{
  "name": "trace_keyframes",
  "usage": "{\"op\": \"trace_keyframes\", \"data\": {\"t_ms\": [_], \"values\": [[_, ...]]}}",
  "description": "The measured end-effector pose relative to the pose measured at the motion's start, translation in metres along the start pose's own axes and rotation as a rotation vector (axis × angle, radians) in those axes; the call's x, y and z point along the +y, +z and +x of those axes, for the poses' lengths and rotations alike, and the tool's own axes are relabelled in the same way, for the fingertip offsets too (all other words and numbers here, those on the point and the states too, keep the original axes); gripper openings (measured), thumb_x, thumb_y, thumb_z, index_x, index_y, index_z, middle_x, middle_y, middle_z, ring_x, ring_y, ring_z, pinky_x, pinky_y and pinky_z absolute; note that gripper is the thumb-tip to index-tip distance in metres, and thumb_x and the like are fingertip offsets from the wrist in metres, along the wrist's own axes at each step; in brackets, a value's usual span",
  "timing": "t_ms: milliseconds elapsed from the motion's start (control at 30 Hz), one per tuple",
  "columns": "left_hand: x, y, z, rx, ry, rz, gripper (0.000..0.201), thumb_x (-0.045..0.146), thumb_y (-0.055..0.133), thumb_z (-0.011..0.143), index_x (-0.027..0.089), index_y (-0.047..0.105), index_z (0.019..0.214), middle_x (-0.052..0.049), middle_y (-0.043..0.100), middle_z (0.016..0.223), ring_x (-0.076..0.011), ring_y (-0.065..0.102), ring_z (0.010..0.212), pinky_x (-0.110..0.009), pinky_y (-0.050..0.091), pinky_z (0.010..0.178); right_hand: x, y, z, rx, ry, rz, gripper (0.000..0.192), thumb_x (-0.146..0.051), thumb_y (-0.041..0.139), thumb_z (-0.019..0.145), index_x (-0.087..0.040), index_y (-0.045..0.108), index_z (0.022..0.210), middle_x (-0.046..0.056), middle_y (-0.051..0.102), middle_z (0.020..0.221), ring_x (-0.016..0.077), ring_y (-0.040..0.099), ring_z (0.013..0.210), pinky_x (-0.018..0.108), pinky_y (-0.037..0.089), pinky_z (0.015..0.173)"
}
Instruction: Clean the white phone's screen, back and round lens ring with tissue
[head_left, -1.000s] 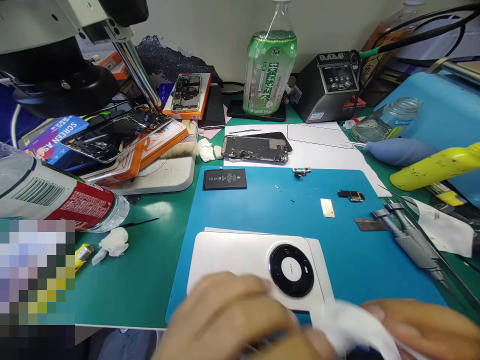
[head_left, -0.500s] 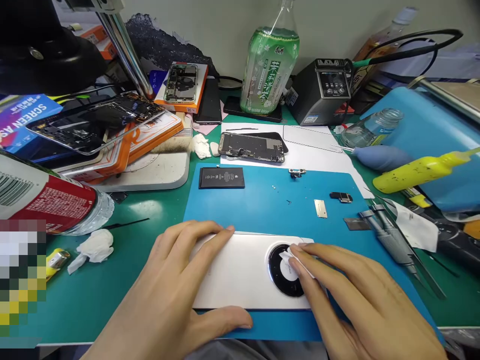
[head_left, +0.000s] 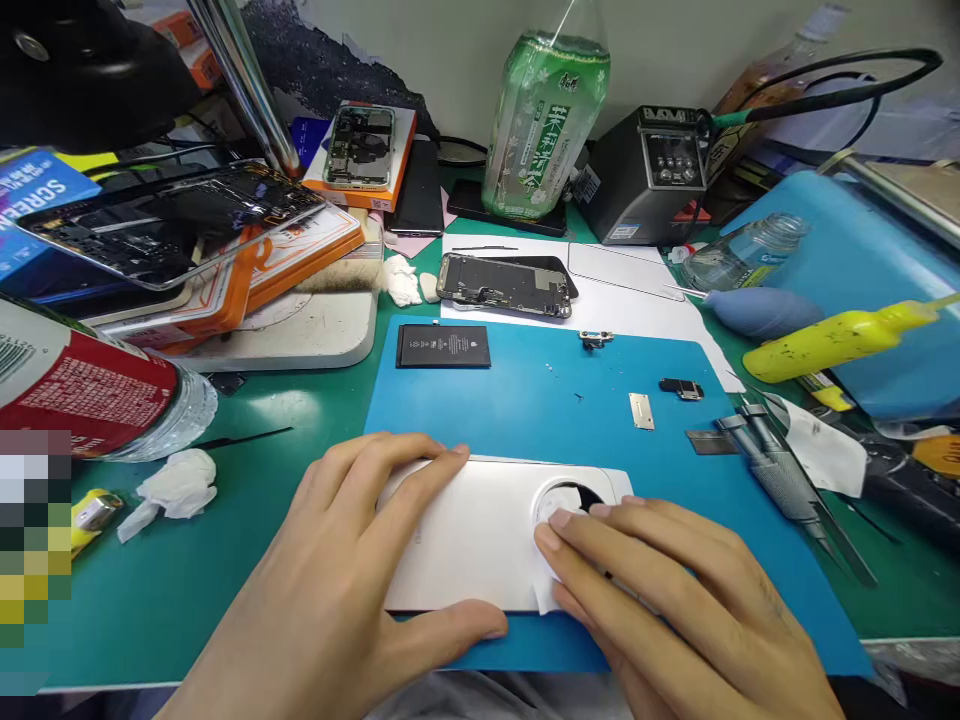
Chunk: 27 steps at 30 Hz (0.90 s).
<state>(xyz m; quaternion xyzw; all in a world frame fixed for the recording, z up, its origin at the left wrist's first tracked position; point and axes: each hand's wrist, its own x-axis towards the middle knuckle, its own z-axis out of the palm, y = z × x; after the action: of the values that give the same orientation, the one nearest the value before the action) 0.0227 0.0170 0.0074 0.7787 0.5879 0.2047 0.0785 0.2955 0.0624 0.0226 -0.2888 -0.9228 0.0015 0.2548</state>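
Note:
A white phone (head_left: pixel 465 530) lies back-up on the blue mat (head_left: pixel 540 400) at the near edge. My left hand (head_left: pixel 337 590) grips the phone's left end, fingers over the far edge and thumb on the near edge. My right hand (head_left: pixel 667 600) presses a small white wipe (head_left: pixel 551 505) with its fingertips onto the round black camera ring (head_left: pixel 574 492), which is mostly covered.
On the mat lie a black battery (head_left: pixel 443 346) and small metal parts (head_left: pixel 640 410). An opened phone (head_left: pixel 504 284) sits behind on white paper. Tweezers (head_left: pixel 780 480) and a yellow bottle (head_left: pixel 832 342) lie right; a green bottle (head_left: pixel 544 125) and soldering station (head_left: pixel 651 170) stand behind. A tissue wad (head_left: pixel 174 485) lies left.
Both hands came up from the frame's bottom edge onto the phone. The left hand took hold of its left end, and the right hand's wipe slid across the camera ring.

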Motion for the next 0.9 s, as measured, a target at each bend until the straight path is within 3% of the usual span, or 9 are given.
{"op": "trace_keyframes", "data": {"t_ms": [133,300,533,700,900], "values": [[0.001,0.0,0.002,-0.013,0.035,0.008,0.078,0.066,0.072,0.094,0.024,0.048,0.154,-0.01,0.058,0.144,-0.0313,0.052,0.13,-0.042,0.048,0.104,0.002,-0.001,-0.002,0.069,0.003,0.014,0.03,-0.006,0.063,0.099,-0.021,0.08,0.119,0.001,0.085,0.117,0.0205,0.072,0.116,0.037,0.054,0.109],[0.007,-0.001,0.001,-0.011,-0.038,-0.025,0.068,0.061,0.07,0.097,0.026,0.049,0.152,-0.008,0.057,0.144,-0.031,0.049,0.132,-0.043,0.042,0.108,0.0,0.001,0.008,0.029,0.012,-0.024,0.03,-0.004,0.069,0.095,-0.015,0.08,0.121,0.004,0.084,0.121,0.0188,0.071,0.117,0.033,0.051,0.112],[0.008,-0.001,0.0,-0.022,-0.026,-0.033,0.069,0.063,0.068,0.098,0.027,0.048,0.153,-0.007,0.055,0.145,-0.03,0.046,0.133,-0.042,0.038,0.109,-0.003,-0.013,-0.016,0.03,0.028,-0.043,0.034,-0.003,0.069,0.094,-0.02,0.079,0.121,0.001,0.085,0.119,0.0195,0.075,0.115,0.037,0.055,0.113],[0.007,-0.001,-0.001,-0.025,-0.04,-0.051,0.07,0.065,0.068,0.097,0.028,0.047,0.153,-0.008,0.055,0.145,-0.0306,0.047,0.133,-0.043,0.036,0.111,-0.006,-0.001,0.003,0.086,0.069,-0.038,0.028,0.0,0.068,0.093,-0.011,0.08,0.116,0.007,0.085,0.117,0.0195,0.073,0.114,0.033,0.056,0.107],[0.007,0.0,-0.001,-0.017,-0.044,-0.053,0.071,0.067,0.068,0.097,0.027,0.048,0.151,-0.008,0.054,0.144,-0.0309,0.046,0.133,-0.043,0.035,0.111,-0.018,-0.001,-0.009,0.031,0.04,-0.045,0.03,-0.008,0.07,0.098,-0.018,0.078,0.124,-0.002,0.083,0.125,0.0175,0.073,0.115,0.036,0.051,0.118]]}}
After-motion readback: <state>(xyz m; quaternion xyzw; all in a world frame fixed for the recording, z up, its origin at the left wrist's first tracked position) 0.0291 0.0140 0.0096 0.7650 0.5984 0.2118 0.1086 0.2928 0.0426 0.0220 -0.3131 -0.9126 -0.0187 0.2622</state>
